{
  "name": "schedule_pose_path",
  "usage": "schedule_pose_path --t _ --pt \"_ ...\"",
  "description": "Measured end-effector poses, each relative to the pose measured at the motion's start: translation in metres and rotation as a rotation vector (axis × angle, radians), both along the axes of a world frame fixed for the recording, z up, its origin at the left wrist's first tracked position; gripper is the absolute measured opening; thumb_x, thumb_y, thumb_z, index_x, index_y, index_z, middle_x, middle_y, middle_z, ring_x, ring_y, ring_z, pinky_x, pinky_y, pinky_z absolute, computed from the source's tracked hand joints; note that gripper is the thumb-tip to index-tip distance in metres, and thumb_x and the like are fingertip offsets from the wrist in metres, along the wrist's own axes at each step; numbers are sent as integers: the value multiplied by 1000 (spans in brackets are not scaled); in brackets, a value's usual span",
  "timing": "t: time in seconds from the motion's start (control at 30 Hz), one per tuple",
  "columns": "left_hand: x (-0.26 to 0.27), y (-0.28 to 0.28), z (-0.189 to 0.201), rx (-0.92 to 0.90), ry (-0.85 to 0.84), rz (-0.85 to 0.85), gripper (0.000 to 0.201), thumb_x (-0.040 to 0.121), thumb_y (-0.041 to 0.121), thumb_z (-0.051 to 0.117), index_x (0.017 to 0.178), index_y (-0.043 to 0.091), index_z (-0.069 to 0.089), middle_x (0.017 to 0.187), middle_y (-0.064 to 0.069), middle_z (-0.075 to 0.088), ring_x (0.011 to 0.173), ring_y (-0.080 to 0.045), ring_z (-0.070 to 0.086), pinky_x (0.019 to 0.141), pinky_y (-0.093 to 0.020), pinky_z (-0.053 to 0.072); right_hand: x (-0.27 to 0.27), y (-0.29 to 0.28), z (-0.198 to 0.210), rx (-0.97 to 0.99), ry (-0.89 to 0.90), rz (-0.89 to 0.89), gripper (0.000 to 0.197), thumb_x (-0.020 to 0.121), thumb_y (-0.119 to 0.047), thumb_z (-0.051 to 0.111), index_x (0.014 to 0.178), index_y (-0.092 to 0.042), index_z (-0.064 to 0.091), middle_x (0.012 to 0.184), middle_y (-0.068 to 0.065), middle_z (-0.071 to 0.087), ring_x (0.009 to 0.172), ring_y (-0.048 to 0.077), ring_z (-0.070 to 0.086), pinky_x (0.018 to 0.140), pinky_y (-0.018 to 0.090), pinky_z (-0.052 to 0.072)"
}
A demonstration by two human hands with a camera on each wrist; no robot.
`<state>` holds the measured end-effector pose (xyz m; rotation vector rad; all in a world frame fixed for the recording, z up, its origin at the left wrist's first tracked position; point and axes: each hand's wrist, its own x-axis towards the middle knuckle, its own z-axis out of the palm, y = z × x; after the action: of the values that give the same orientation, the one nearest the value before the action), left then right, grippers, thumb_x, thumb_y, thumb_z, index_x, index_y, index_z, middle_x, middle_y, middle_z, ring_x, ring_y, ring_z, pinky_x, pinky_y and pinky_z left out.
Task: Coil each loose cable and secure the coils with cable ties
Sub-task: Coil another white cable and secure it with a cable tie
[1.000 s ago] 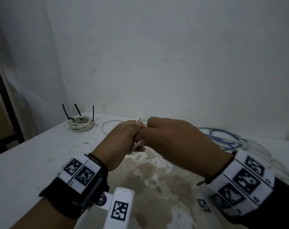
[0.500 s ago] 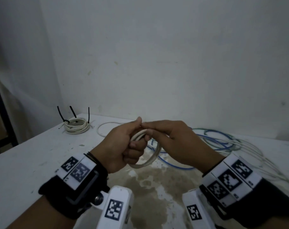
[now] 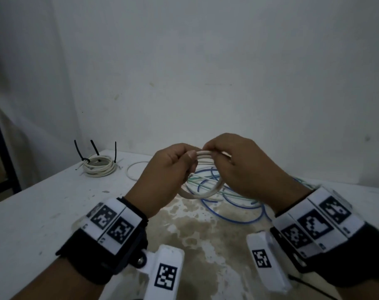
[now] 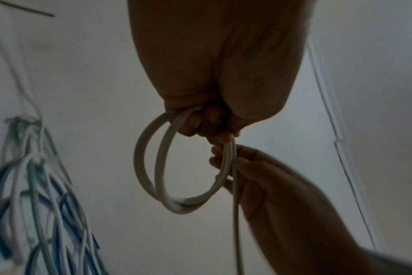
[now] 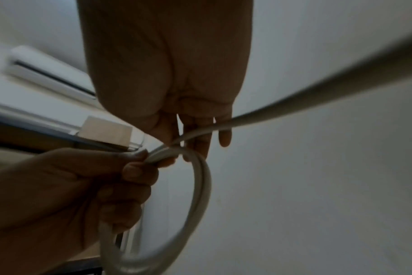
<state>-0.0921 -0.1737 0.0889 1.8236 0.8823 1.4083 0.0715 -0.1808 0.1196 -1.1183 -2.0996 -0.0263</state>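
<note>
Fingers of the left hand (image 3: 167, 169) clamp the white coil (image 3: 202, 192) at its top — loops hang below. Right hand (image 3: 238, 163), just beside, pinches the free strand (image 4: 235, 223), which trails downward.

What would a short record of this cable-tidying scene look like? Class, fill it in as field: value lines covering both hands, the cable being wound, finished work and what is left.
left hand: grips the gathered loops of the white cable
right hand: pinches the white cable at the top of the loops
loops: about two, held above the table
finished coil: white, far left, bound with black cable ties
loose cables: blue, green and white, under the hands
</note>
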Motion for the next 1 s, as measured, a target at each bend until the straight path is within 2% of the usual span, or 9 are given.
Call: schedule_pose_path --t 0.13,0.27,0.43,0.53,0.63,0.7,0.77,0.87,1.0 --pt "8 1 2 193 217 69 22 98 17 46 80 19 57 62 19 55 58 2 47 59 -13 35 -6 -9 9 -181 -250 -23 45 102 -29 32 145 -17 32 138 6 50 126 20 45 104 29 34" --pt "18 -2 3 40 -22 30 6 98 16 43 101 20 41 71 4 58 59 -2 49 59 -14 38 -2 -8 13 -92 -361 -53 26 102 -22 35 105 -8 57 95 9 62 90 25 56 80 37 43" --pt "39 -5 -3 40 -64 254 6 97 24 46 100 19 44 91 -4 54 76 -13 53 70 -25 44 19 6 28 135 -274 -187 21 99 -12 41 102 -7 61 97 13 65 91 31 58 75 32 34" --pt "65 -16 -13 -367 1 -88 50 99 42 38 72 5 57 67 -10 60 60 -23 56 64 -36 45 43 12 48 287 -35 -283 22 100 -16 39 91 -9 57 83 11 60 79 30 54 70 33 32" --pt "90 -22 -17 -862 2 -532 76 97 57 23 95 -5 67 88 -21 67 72 -29 63 69 -35 49 53 11 61 307 158 -311 23 101 -17 37 80 -17 46 68 -4 45 63 17 42 58 25 25" --pt "102 -17 -15 -1001 -126 -728 82 97 58 21 123 -12 55 111 -27 62 92 -33 61 83 -40 48 51 7 61 281 284 -273 31 100 -17 37 71 -23 44 62 -9 43 57 12 45 54 22 31" --pt "112 -7 -8 -1073 -395 -752 73 100 50 26 123 -15 50 103 -25 65 87 -31 65 83 -40 48 49 -1 54 258 374 -232 37 100 -17 39 64 -28 41 59 -10 45 60 18 54 56 25 38" --pt "121 10 0 -1047 -764 -546 34 102 26 33 97 -1 53 84 -20 69 77 -27 68 75 -40 54 59 -9 37 222 507 -193 36 99 -16 40 65 -20 49 56 -7 48 56 18 56 56 27 44" --pt "119 30 -6 -943 -980 -317 22 100 2 27 113 2 45 93 -20 61 79 -27 62 68 -42 49 90 -8 0 88 837 -189 36 98 -14 43 64 -13 54 50 -2 52 50 15 53 60 38 52"
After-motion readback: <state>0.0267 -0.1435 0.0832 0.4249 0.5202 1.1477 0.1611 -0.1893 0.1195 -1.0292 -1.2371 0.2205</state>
